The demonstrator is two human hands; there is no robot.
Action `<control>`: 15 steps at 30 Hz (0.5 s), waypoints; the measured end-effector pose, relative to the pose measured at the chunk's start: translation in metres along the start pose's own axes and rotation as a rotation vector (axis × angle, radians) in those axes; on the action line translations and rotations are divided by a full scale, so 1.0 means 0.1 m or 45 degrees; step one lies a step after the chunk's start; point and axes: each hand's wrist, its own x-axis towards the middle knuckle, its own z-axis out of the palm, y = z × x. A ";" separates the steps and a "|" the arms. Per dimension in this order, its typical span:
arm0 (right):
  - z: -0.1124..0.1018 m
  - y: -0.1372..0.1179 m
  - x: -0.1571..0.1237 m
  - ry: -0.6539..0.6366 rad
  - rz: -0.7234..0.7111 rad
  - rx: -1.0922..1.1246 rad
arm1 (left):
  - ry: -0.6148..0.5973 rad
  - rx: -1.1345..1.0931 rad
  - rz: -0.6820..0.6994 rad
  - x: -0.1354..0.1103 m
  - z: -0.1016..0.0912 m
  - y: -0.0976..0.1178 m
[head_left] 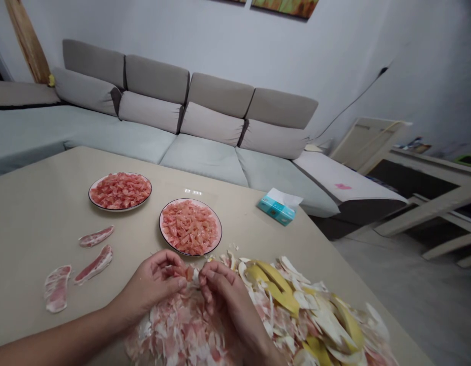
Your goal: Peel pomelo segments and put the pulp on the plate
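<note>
My left hand (153, 282) and my right hand (223, 295) meet low in the view, pinching a small pink pomelo segment (185, 273) between their fingers. Both rest over a large heap of pale membrane and yellow rind (296, 310). Just ahead of them stands a white plate (205, 246) piled with pink pulp, and a second plate (91, 196) sits farther left, also full. Several long pink-and-white membrane strips (94, 265) lie apart on the beige table (40, 203), left of my left hand.
A blue tissue box (277, 208) stands near the table's far edge. Beyond the table is a grey-and-beige sectional sofa (205, 157). A pale wooden frame (429, 203) stands at right, above a grey floor.
</note>
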 end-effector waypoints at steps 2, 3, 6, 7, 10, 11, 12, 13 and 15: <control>-0.01 -0.01 0.01 -0.015 0.000 0.066 | 0.007 0.002 -0.002 0.01 0.00 0.01; -0.02 -0.01 0.01 -0.016 -0.002 0.084 | 0.012 0.009 0.004 0.01 0.01 0.02; -0.02 0.03 0.00 -0.026 0.010 0.041 | 0.057 0.054 0.032 0.01 0.02 0.02; -0.02 0.06 -0.01 -0.027 0.009 -0.009 | 0.073 0.071 0.038 0.01 0.03 0.01; -0.02 0.15 -0.03 0.003 -0.087 -0.251 | 0.090 0.108 0.040 -0.01 0.04 -0.04; -0.02 0.17 -0.03 0.030 -0.136 -0.330 | 0.084 0.114 0.040 -0.02 0.05 -0.05; -0.02 0.19 -0.03 0.059 -0.175 -0.394 | 0.078 0.119 0.040 -0.02 0.05 -0.07; -0.02 0.19 -0.03 0.082 -0.197 -0.441 | 0.073 0.124 0.040 -0.03 0.05 -0.08; -0.02 0.19 -0.03 0.109 -0.196 -0.474 | 0.070 0.128 0.042 -0.03 0.05 -0.08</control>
